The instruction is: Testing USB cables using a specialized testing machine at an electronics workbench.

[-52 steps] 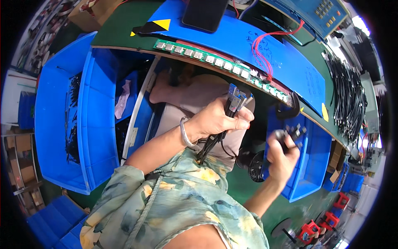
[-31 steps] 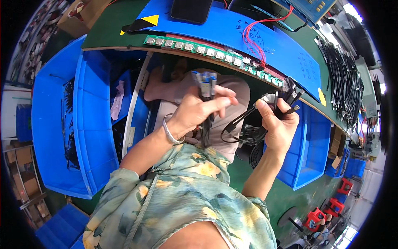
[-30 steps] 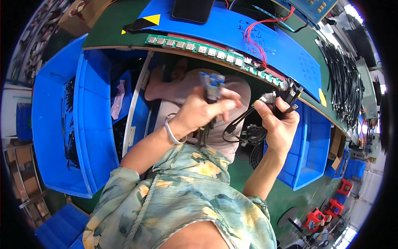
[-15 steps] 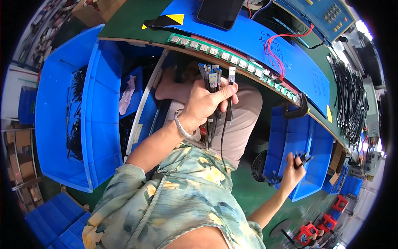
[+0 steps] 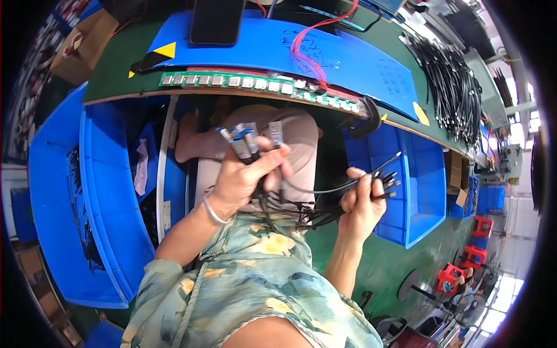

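Note:
My left hand (image 5: 241,180) is closed around a bunch of black USB cables (image 5: 325,216), over my lap. Their metal plugs (image 5: 239,142), some with blue inside, stick up past my fingers. A single USB plug (image 5: 275,132) stands apart from the rest, by my thumb and fingertips. To the right, my right hand (image 5: 361,203) is closed on the cables' other ends, whose black tips point right. One cable end (image 5: 395,158) slants up above the others. Beyond both hands, a green circuit board strip (image 5: 232,83) with a row of metal sockets runs along the table edge.
A black clamp (image 5: 369,119) grips the table edge at the strip's right end. Blue bins stand left (image 5: 116,191) and right (image 5: 426,197). On the table are a blue sheet (image 5: 267,46), a dark phone (image 5: 216,23), red wires (image 5: 301,49) and a heap of black cables (image 5: 449,87).
My right hand has come in from the right bin toward my left hand. It now holds the cable ends, stretched between both hands. The view has shifted, so the table sits further left.

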{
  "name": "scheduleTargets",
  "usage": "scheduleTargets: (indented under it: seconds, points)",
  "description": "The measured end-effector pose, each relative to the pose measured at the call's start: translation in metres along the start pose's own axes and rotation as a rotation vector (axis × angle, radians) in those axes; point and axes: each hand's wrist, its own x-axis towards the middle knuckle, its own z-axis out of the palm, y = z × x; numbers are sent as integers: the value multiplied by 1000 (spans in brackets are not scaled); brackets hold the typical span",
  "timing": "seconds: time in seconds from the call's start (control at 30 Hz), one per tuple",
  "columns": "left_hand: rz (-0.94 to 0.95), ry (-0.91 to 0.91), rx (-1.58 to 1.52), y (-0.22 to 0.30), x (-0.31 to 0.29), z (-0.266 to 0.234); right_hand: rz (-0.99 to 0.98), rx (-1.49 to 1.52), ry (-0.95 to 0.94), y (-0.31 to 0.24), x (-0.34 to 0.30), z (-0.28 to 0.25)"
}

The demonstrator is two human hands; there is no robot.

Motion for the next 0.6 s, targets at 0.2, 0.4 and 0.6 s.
scheduleTargets:
  seconds: [0.2,0.4,0.6]
  points:
    - [-55,50,102,-6,-16,-34,-170,78,17,5,30,5]
    - [-36,50,117,-2,-5,-28,-70,67,-211,4,29,38]
    - [-16,52,51,2,20,-7,-74,-66,-271,17,42,49]
